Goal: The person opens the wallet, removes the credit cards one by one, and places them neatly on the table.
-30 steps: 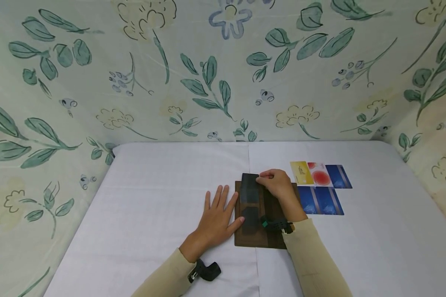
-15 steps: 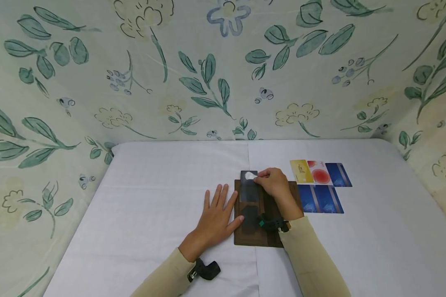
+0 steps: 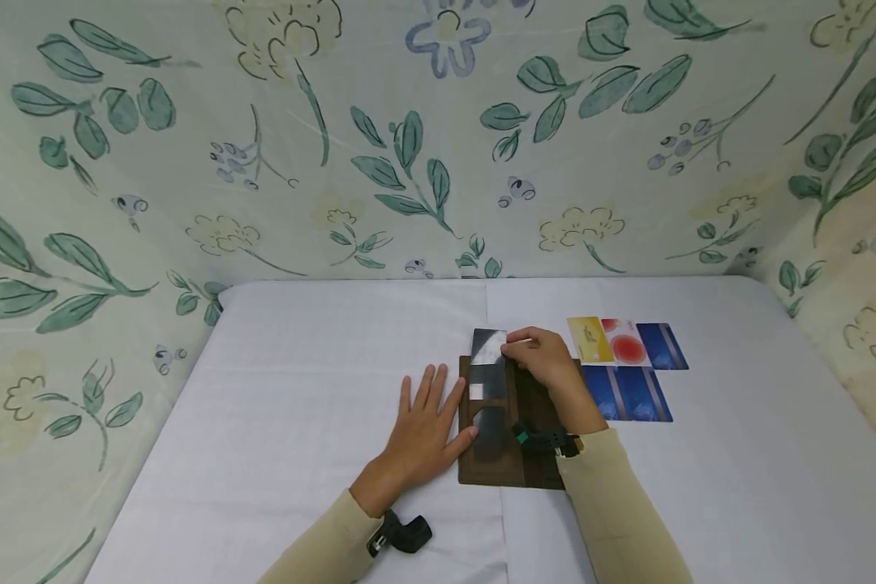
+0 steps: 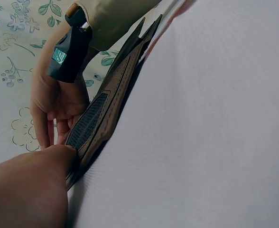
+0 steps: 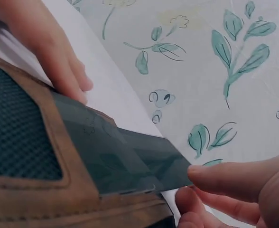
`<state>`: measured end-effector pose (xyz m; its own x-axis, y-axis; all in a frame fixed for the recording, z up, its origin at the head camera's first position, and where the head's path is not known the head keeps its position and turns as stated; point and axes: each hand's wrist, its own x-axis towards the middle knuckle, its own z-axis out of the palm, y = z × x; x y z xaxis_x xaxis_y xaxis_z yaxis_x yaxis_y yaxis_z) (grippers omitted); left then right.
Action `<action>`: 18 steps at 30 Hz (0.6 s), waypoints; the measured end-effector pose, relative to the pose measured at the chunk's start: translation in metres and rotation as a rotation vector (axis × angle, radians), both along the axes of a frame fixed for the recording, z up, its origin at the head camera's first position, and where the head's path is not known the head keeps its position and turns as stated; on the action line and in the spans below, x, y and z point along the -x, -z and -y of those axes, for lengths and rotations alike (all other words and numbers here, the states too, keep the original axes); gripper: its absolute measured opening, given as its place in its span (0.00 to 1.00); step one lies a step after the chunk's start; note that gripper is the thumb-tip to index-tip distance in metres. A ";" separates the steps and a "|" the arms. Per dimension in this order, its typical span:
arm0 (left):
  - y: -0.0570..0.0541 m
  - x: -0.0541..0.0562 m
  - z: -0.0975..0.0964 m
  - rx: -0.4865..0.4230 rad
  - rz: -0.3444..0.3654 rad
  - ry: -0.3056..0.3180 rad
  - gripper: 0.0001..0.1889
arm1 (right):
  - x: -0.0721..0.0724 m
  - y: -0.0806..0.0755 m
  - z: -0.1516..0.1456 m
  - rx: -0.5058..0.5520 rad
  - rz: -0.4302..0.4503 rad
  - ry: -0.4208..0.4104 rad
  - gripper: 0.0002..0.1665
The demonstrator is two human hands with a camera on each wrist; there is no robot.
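A brown wallet (image 3: 492, 473) lies spread on the white table, with mesh-covered windows on its left half. Out of its upper left pocket sticks a dark, shiny card (image 3: 487, 347), catching the light. My right hand (image 3: 546, 362) pinches the card's upper right corner between thumb and fingers; the right wrist view shows that thumb on the card (image 5: 153, 159) up close. With fingers spread straight, my left hand (image 3: 422, 430) rests at the wallet's left edge, its thumb touching the left half. The card's lower end is hidden in the pocket.
Right of the wallet lie several cards in two rows: a yellow card (image 3: 591, 339), a red-and-white card (image 3: 628, 345) and blue cards (image 3: 641, 395). A floral cloth (image 3: 438, 203) rises behind the table's far edge (image 3: 365, 281).
The dark card has slid a little farther up out of the pocket, with the right hand on its corner. A bright reflection has appeared on it. The left hand stays in place.
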<state>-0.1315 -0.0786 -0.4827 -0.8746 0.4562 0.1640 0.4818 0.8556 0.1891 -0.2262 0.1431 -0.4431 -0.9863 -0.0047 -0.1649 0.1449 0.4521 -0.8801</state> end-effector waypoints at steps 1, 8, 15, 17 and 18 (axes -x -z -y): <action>0.000 0.000 0.000 -0.002 0.003 0.000 0.38 | 0.000 0.000 -0.002 0.018 0.001 -0.013 0.18; 0.004 0.000 0.000 -0.009 0.024 -0.005 0.38 | -0.001 -0.002 -0.003 0.035 0.008 -0.037 0.19; 0.003 0.000 0.000 -0.019 0.017 0.002 0.38 | 0.001 -0.003 -0.001 0.010 0.059 0.003 0.19; 0.003 0.000 0.000 -0.023 0.023 0.004 0.38 | 0.001 -0.002 0.000 0.008 0.049 0.018 0.18; 0.004 0.000 0.000 -0.022 0.025 0.005 0.38 | 0.001 -0.002 0.001 0.015 0.044 0.030 0.17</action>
<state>-0.1319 -0.0786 -0.4862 -0.8762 0.4572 0.1522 0.4810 0.8487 0.2200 -0.2275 0.1422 -0.4411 -0.9778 0.0224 -0.2084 0.1973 0.4338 -0.8791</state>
